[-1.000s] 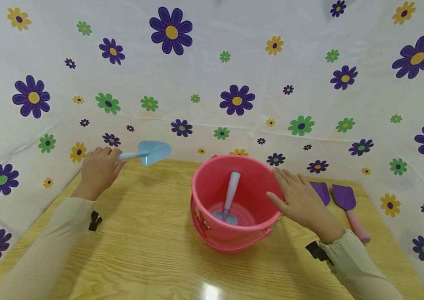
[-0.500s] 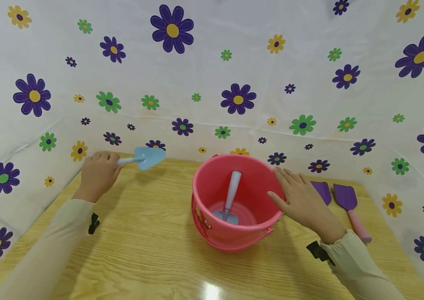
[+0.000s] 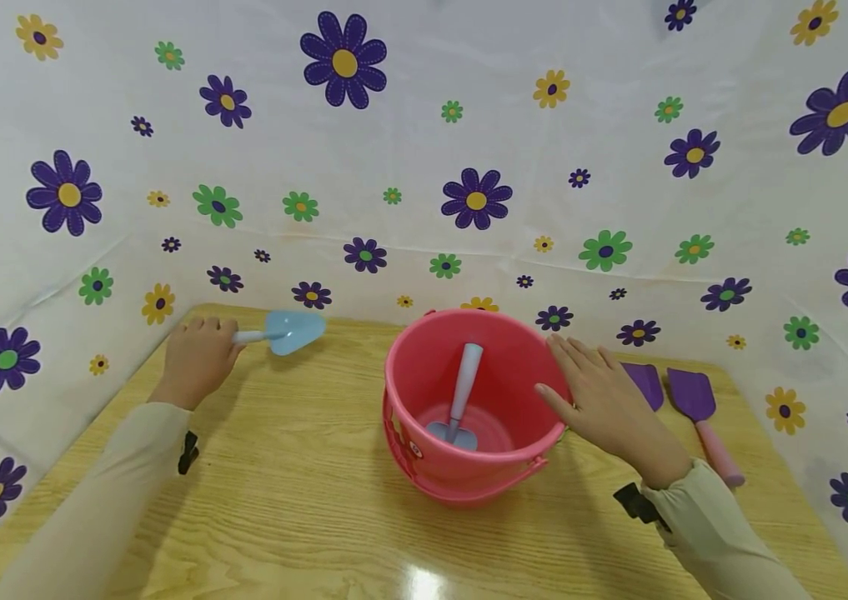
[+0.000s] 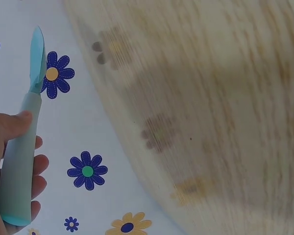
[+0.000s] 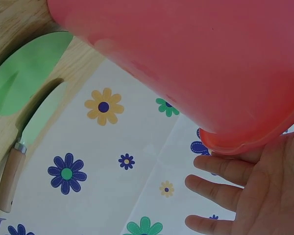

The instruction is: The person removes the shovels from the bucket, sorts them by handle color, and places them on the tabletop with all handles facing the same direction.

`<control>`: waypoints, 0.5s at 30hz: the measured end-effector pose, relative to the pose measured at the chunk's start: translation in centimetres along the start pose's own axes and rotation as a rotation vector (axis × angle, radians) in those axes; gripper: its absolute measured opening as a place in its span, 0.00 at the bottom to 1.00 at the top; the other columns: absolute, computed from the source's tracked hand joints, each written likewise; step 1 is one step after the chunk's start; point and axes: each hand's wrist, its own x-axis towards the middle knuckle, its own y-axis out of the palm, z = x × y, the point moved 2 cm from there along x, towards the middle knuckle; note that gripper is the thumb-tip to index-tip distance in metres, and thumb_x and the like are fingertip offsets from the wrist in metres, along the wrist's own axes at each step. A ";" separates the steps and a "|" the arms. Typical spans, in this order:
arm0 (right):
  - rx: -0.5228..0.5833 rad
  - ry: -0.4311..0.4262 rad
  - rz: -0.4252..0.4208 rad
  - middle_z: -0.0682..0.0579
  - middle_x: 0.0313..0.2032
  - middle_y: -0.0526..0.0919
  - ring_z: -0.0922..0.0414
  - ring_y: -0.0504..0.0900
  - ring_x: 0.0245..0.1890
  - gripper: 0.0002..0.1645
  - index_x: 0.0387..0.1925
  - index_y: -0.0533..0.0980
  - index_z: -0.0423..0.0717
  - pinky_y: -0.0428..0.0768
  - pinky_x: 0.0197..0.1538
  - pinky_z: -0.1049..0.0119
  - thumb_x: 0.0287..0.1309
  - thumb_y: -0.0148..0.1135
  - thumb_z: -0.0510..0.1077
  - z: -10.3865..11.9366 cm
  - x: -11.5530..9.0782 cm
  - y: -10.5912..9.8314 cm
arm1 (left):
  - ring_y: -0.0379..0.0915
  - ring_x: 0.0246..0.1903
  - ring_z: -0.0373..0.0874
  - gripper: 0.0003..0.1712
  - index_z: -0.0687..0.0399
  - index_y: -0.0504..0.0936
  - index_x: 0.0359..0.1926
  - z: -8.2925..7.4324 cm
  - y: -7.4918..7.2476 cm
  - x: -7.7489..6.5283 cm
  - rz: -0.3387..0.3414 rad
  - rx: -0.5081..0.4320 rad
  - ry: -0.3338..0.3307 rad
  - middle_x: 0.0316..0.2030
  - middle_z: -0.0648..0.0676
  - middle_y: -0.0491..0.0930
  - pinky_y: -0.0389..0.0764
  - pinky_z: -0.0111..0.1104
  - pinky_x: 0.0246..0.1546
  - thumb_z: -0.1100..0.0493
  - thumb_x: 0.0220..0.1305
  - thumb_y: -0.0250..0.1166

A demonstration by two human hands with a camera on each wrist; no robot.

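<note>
My left hand point(image 3: 200, 357) grips the pale handle of a light blue toy shovel point(image 3: 294, 331) at the back left, low over the table. In the left wrist view the thumb lies along the shovel's handle point(image 4: 20, 161) and the fingers wrap round it. A red bucket point(image 3: 461, 483) stands mid-table. Inside it leans a second toy shovel point(image 3: 464, 382), handle up, with a greyish-blue blade. Fingers extended, my right hand point(image 3: 611, 408) rests at the bucket's right rim; the right wrist view shows its straight fingers point(image 5: 218, 191) beside the rim.
Right of the bucket lie a shovel with a purple blade point(image 3: 692, 394) and pink handle, and another purple blade point(image 3: 646, 385) partly hidden by my hand. The right wrist view also shows green blades point(image 5: 34, 68) behind the bucket. A flowered cloth point(image 3: 408, 133) walls the wooden table point(image 3: 281, 500).
My left hand has lowered the light blue shovel toward the table, its blade dropping from in front of the cloth to over the tabletop. The right hand and bucket stay in place.
</note>
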 end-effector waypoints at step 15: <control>0.008 0.004 0.014 0.40 0.70 0.58 0.39 0.57 0.70 0.42 0.70 0.53 0.38 0.54 0.69 0.39 0.63 0.48 0.58 0.1 -0.1 -0.1 | 0.71 0.21 0.58 0.17 0.71 0.76 0.35 0.7 0.4 -0.6 0.085 0.001 -0.021 0.22 0.66 0.76 0.71 0.45 0.20 0.57 0.58 0.64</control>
